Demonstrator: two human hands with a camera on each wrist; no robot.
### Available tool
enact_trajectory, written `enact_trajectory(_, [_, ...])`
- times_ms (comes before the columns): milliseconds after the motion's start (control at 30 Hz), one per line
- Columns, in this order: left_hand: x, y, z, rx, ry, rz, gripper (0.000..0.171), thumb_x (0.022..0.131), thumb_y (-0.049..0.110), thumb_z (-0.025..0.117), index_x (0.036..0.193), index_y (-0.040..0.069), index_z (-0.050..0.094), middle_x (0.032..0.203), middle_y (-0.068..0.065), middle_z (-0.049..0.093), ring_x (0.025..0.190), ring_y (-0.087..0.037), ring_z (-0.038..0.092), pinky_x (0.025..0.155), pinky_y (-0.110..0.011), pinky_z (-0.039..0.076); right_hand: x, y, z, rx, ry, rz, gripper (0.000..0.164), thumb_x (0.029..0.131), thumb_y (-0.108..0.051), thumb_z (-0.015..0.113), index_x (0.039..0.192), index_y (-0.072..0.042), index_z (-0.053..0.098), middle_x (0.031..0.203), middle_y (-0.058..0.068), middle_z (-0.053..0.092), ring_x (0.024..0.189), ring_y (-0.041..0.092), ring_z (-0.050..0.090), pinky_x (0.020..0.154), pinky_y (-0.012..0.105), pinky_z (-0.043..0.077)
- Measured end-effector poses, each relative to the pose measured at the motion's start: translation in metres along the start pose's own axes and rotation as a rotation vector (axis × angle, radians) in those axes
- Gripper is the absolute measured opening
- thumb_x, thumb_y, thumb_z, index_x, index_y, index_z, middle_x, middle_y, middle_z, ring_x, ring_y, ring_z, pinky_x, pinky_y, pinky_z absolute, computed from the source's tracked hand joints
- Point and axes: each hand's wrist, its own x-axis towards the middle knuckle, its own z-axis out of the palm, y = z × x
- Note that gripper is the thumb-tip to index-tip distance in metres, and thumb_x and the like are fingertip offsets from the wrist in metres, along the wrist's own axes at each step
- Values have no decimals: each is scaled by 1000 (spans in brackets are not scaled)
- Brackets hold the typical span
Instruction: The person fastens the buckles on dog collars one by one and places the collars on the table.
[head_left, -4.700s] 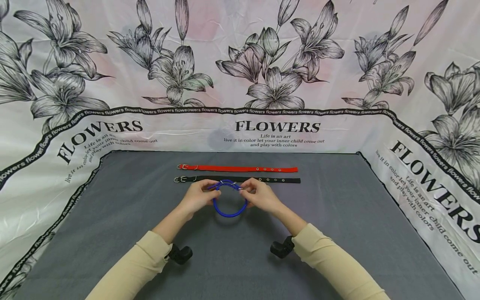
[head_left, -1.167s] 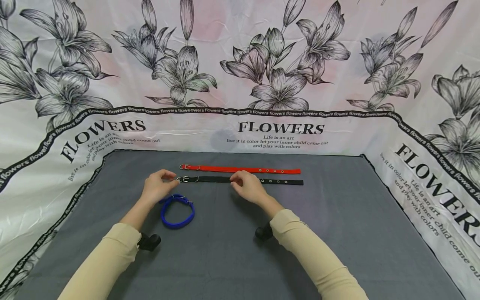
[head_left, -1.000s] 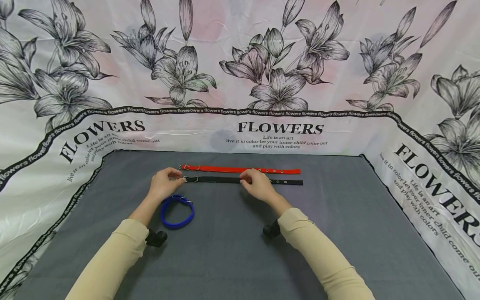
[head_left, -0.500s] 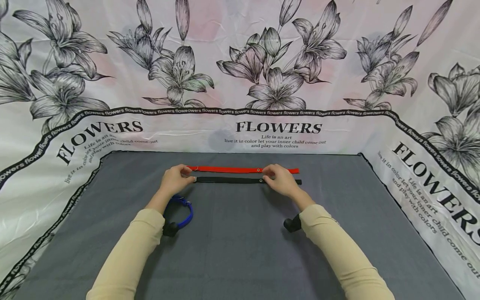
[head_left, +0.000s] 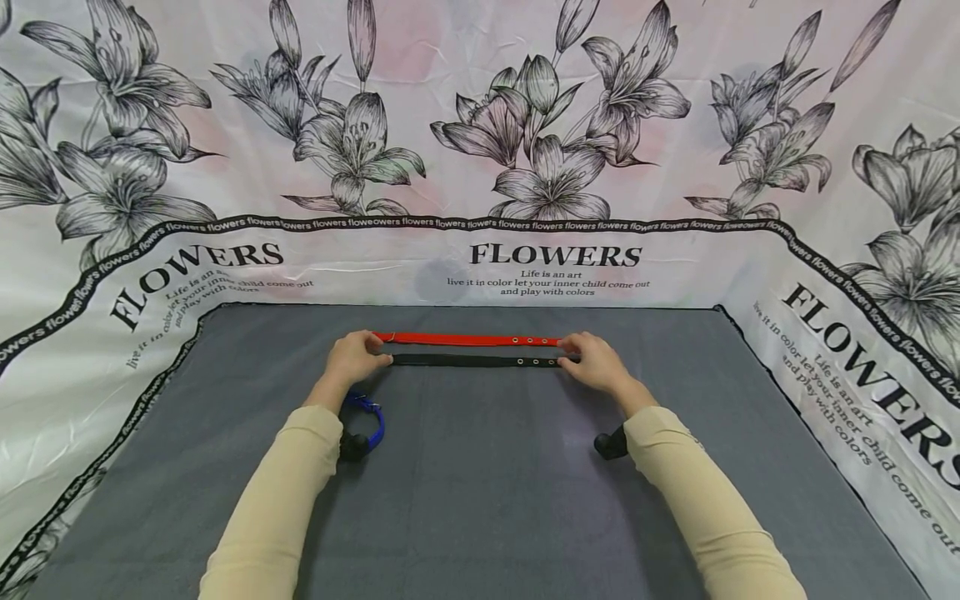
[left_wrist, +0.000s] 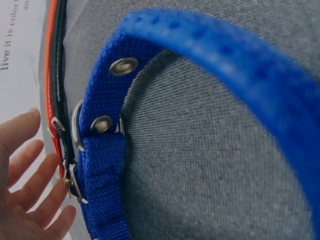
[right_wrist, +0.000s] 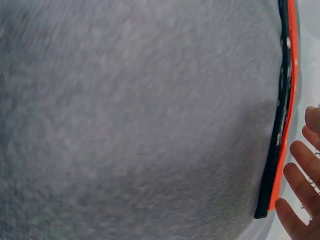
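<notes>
A red collar (head_left: 457,339) and a black collar (head_left: 453,360) lie straight and parallel on the grey cloth, red behind black. At their buckle ends is my left hand (head_left: 352,360), its fingers spread loosely beside the buckles in the left wrist view. My right hand (head_left: 598,364) hovers at the holed ends, fingers relaxed; the right wrist view shows those fingers (right_wrist: 300,185) apart from the straps. A blue collar (left_wrist: 105,180), buckled into a loop with metal eyelets, stands under the left wrist. In the head view, that forearm partly hides it.
Grey cloth (head_left: 480,483) covers the table. A white flower-printed sheet (head_left: 555,275) rises behind and along both sides. Black wrist devices (head_left: 611,443) hang beneath both forearms.
The blue loop, earlier held in both hands, now lies at the left, released. My left hand has moved right to the buckle ends; my right hand has slid right along the straps toward their tips.
</notes>
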Motion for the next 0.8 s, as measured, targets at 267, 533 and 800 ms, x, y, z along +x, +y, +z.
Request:
enact_trajectory(267, [6, 3, 2, 97, -19, 19, 40, 82, 28, 68, 112, 3, 61, 112, -16, 61, 105, -35, 54, 88, -47, 43, -4, 3, 2, -58, 11, 12, 29, 83, -17, 65, 108, -1, 64, 98, 15, 61, 91, 32, 56, 81, 48, 44])
enact_trajectory(533, [10, 2, 5, 179, 2, 6, 34, 75, 33, 74, 101, 12, 67, 108, -11, 62, 103, -37, 54, 80, -48, 44, -5, 8, 8, -92, 15, 54, 28, 82, -19, 66, 106, -4, 64, 97, 15, 58, 90, 33, 54, 78, 49, 43])
enact_trajectory(800, [9, 3, 10, 205, 20, -9, 29, 77, 28, 73, 100, 12, 67, 109, -14, 60, 105, -40, 50, 84, -51, 41, -4, 12, 14, -133, 35, 86, 23, 81, -21, 67, 99, -7, 64, 96, 14, 56, 92, 36, 53, 77, 53, 42])
